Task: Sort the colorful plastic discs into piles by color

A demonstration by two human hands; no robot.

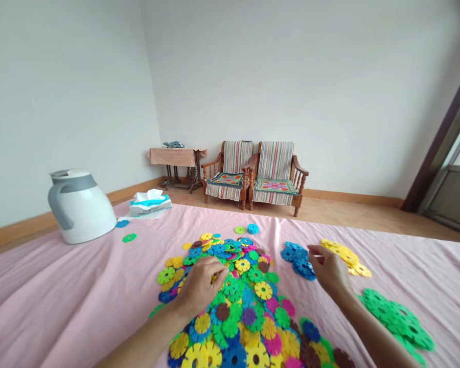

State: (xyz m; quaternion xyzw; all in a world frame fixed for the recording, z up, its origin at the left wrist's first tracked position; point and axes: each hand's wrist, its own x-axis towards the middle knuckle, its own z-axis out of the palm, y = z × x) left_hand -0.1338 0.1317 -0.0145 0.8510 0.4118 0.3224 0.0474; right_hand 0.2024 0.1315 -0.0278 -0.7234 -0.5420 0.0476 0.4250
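Observation:
A large mixed pile of flat, notched plastic discs [255, 276] in green, yellow, blue, pink, purple and brown spreads over the pink cloth. My left hand [201, 283] is over the pile's left side with its fingers curled together. A bit of yellow shows by its fingertips, but I cannot tell whether it is held or lies behind. Beside a small heap of blue discs [301, 261], my right hand [331, 271] has its fingers slightly apart, and nothing shows between them. Yellow discs [347, 257] lie just beyond that hand, and green discs [398, 318] right of its forearm.
At the left stand a white and grey jug [86, 209] and a tissue box [150, 204]. Stray green [129, 237] and blue discs [253, 229] lie outside the pile. Past the edge of the cloth [138, 286] are two wooden armchairs [276, 174] and a small covered table [172, 156].

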